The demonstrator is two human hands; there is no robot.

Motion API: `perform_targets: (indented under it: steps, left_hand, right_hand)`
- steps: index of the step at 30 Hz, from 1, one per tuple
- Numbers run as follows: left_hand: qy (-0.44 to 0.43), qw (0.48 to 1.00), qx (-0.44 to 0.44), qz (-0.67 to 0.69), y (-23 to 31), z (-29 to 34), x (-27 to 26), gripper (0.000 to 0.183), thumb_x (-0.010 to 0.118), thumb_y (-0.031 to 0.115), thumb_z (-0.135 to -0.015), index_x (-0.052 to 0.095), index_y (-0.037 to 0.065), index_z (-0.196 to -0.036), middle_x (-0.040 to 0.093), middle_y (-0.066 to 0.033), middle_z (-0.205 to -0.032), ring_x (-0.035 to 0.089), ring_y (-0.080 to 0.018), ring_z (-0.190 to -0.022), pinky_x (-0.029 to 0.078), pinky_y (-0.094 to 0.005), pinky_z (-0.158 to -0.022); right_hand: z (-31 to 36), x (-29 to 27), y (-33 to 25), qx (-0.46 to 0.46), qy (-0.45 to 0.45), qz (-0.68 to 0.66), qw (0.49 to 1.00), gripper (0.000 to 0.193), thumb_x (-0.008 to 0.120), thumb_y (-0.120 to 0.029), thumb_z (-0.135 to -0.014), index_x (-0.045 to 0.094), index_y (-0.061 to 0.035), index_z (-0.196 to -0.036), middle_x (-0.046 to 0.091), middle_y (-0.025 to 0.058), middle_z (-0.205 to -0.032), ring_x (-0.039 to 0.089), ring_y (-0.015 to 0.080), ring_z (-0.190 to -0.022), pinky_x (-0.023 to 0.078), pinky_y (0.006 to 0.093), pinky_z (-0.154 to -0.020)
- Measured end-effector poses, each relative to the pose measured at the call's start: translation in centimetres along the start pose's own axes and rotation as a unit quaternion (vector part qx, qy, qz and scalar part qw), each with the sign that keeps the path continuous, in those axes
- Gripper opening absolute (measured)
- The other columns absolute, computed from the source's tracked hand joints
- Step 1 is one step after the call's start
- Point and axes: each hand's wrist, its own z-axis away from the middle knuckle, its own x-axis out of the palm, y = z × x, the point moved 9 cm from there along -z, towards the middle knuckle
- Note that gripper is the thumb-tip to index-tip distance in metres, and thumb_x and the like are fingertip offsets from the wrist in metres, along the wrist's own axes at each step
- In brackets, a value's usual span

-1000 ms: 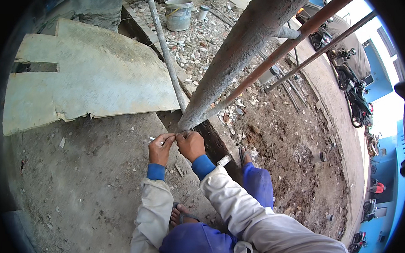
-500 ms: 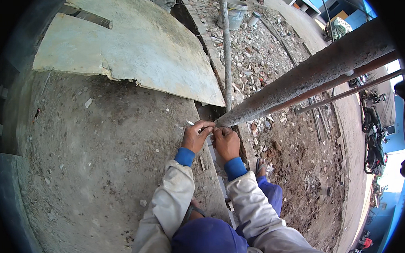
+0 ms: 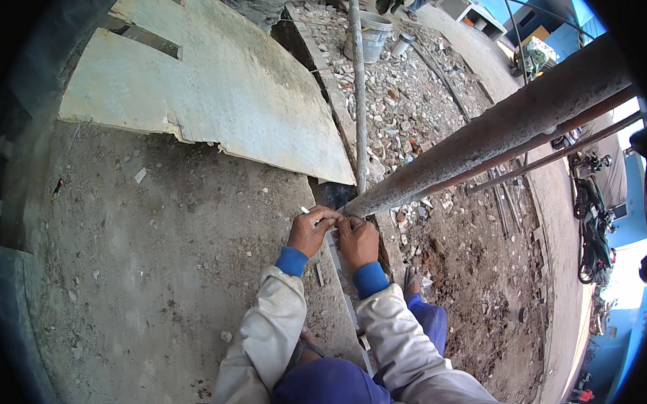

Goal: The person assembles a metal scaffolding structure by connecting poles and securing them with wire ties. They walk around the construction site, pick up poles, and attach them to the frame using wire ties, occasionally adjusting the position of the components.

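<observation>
My left hand (image 3: 312, 232) and my right hand (image 3: 358, 242) meet fingertip to fingertip beside the lower end of a thick, crusted pole (image 3: 481, 131). Between the fingers of the left one sticks out a short white stick (image 3: 305, 210), perhaps a cigarette. Both sets of fingertips are pinched together; whatever small thing lies between them is hidden. The right hand's fingers are curled, its back turned up. Below them runs a narrow gap with pale edging beside the concrete slab (image 3: 195, 267).
A pale board (image 3: 215, 83) with a torn edge lies ahead to the left. A thin upright pole (image 3: 359, 90) stands before a bucket (image 3: 373, 37) on rubble. Thinner poles (image 3: 555, 149) slant beside the thick one. Motorcycles (image 3: 593, 217) are parked far right.
The view has shifted slightly, and both hands appear a little lower and further left in it. They stay pinched together by the pole's end.
</observation>
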Motion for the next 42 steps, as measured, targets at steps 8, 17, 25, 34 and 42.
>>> perform_targets:
  steps: [8,17,25,34,42]
  left_hand:
    - [0.042,0.96,-0.192,0.199,-5.4,-1.1,1.4,0.017,0.069,0.005,-0.092,0.07,-0.001,-0.108,0.072,-0.005,-0.096,0.066,-0.012,-0.087,0.053,-0.0269,-0.082]
    - [0.033,0.976,0.007,-0.217,4.1,-1.6,0.7,0.015,0.066,0.0,-0.084,0.074,0.004,-0.096,0.073,-0.0114,-0.096,0.071,-0.0287,-0.086,0.056,-0.0371,-0.074]
    - [0.024,0.979,0.041,-0.201,6.7,-0.6,-0.5,0.02,0.065,0.002,-0.087,0.072,0.001,-0.106,0.072,-0.0138,-0.104,0.07,-0.0307,-0.097,0.056,-0.0383,-0.084]
    - [0.193,0.959,-0.205,-0.024,-2.2,5.5,-3.3,0.027,0.064,0.016,-0.097,0.069,0.0,-0.117,0.074,-0.0113,-0.106,0.07,-0.0193,-0.097,0.055,-0.0322,-0.084]
    - [0.045,0.931,-0.3,0.204,-3.3,2.0,0.1,0.031,0.067,0.024,-0.098,0.07,-0.006,-0.107,0.073,-0.0072,-0.092,0.069,-0.0106,-0.081,0.057,-0.0246,-0.07]
  right_hand:
    - [0.6,-1.5,-1.3,-0.122,0.05,0.081,0.988,0.026,0.061,-0.023,-0.091,0.072,-0.0011,-0.084,0.065,0.0268,-0.077,0.065,0.0454,-0.073,0.054,0.048,-0.064]
    - [0.8,4.5,5.4,0.018,0.007,-0.281,0.959,0.024,0.061,-0.024,-0.101,0.071,-0.0024,-0.096,0.072,0.0056,-0.081,0.067,0.0121,-0.073,0.053,0.0299,-0.065]
    - [0.9,8.3,5.7,0.067,0.061,-0.507,0.857,0.026,0.068,-0.024,-0.097,0.066,-0.0008,-0.11,0.07,0.0048,-0.097,0.063,0.0107,-0.084,0.052,0.0263,-0.075]
    - [2.7,4.2,2.8,0.15,0.243,-0.382,0.879,0.031,0.067,-0.029,-0.098,0.068,0.0019,-0.093,0.069,0.0064,-0.08,0.06,0.0099,-0.062,0.051,0.0276,-0.052]
    - [2.0,9.6,4.4,0.222,0.081,-0.769,0.594,0.021,0.045,-0.023,-0.108,0.058,-0.0071,-0.103,0.064,0.0013,-0.088,0.056,0.0092,-0.073,0.051,0.0247,-0.068]
